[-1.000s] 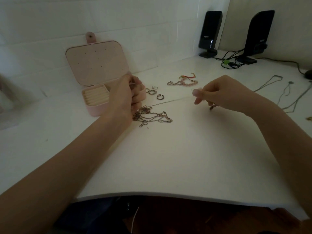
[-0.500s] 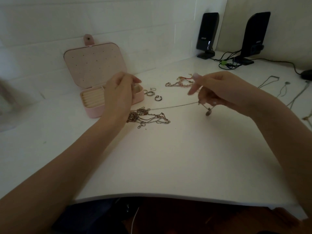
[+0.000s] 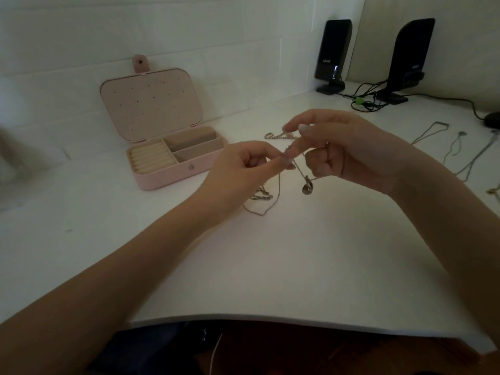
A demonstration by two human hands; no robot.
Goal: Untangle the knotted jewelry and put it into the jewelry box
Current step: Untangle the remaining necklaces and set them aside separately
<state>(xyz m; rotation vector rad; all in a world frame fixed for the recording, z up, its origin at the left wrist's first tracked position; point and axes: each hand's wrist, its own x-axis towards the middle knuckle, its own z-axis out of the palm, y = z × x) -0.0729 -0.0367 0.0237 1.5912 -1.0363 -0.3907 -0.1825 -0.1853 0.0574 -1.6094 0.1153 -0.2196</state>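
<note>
Risk: knot tightened if chain is pulled taut.
Pendant chain is pinched by left hand and right hand above the table; tangle trails below (jewelry box open, left).

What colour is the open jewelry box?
Pale pink jewelry box, with a cream ring-roll insert; the head view shows it.

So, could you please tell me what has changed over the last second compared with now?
The left hand left the jewelry box and moved right to pinch the necklace beside the right hand, which rose slightly. The pendant now hangs between them, off the table. The box stayed open, the speakers unmoved.
</note>
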